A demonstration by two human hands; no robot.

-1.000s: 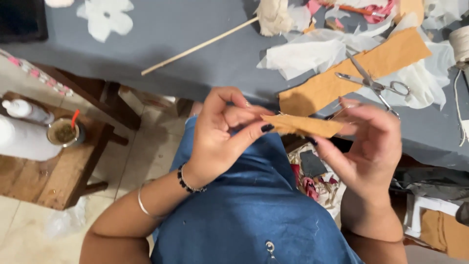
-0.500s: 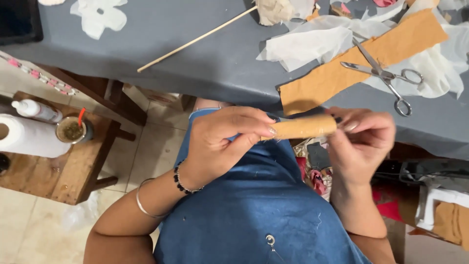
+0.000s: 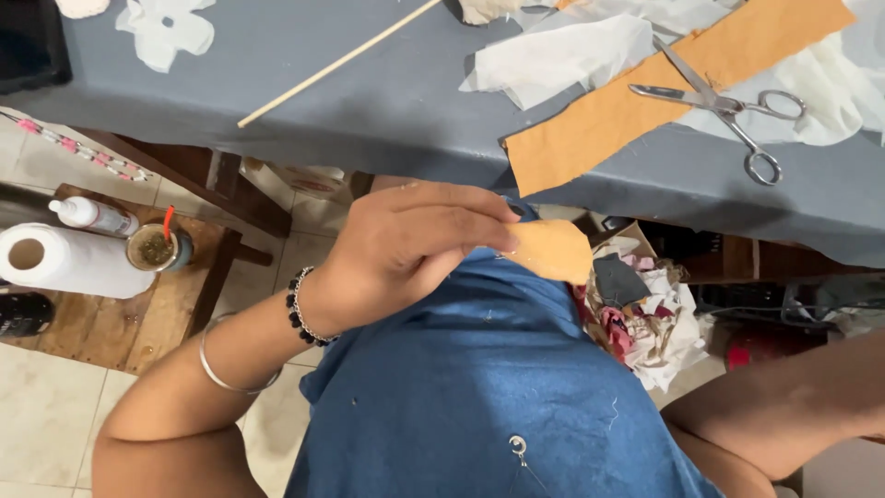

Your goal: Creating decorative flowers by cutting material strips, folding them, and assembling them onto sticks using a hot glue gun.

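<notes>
My left hand (image 3: 406, 244) pinches a small orange fabric piece (image 3: 553, 251) by its left edge, above my blue denim lap (image 3: 479, 387). A black bead bracelet and a thin metal bangle circle that wrist. Only my right forearm (image 3: 784, 406) shows at the lower right; the hand itself is past the frame's edge. On the grey table (image 3: 387, 111) ahead lie a long orange fabric strip (image 3: 645, 101) and metal scissors (image 3: 728, 111) resting partly across it.
White fabric pieces (image 3: 562, 60) and a thin wooden stick (image 3: 341, 63) lie on the table, with a white flower cutout (image 3: 166, 28) far left. A box of fabric scraps (image 3: 645, 314) sits under the table. A paper towel roll (image 3: 64, 261), cup (image 3: 155, 247) and bottle (image 3: 92, 215) stand on a wooden stool.
My right hand has let go of the orange piece and dropped away to the lower right, out of view. My left hand keeps the piece.
</notes>
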